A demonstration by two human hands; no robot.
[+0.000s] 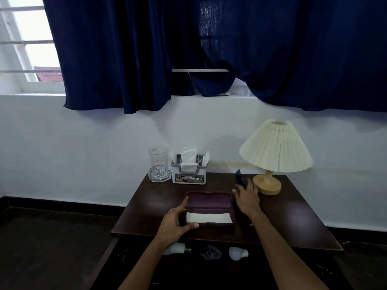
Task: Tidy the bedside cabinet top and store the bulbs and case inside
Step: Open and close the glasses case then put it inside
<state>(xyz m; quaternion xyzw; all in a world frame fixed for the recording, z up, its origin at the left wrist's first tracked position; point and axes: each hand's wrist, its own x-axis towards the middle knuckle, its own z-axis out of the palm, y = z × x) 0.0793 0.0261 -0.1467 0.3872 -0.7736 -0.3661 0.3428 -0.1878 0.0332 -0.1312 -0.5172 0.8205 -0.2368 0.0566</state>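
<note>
Head view, case: I see the dark purple case (209, 208) lying open near the front middle of the cabinet top (293, 222), lid propped back, white lining showing inside.
Head view, left hand: my left hand (178, 222) pinches the case's near-left corner, thumb along the front rim, forefinger stretched up to the lid's left edge.
Head view, right hand: my right hand (247, 198) lies spread, fingers wide, just right of the lid, holding nothing; its fingertips reach a small dark object (239, 178) standing beside the lamp (274, 155) (what it is, I cannot tell).
Head view, bulbs: two white bulbs (237, 253) and a clear one between them already lie in the open drawer (209, 266) below the front edge.
Head view, others: glass (158, 162) and tissue holder (189, 170) stand at the back, well clear.
Step in hand: I judge it is closing the case.
How to do it well: steady the base with the left, fold the lid from both edges evenly, keep fingers off the rim, then lower it beside the bulbs.
</note>
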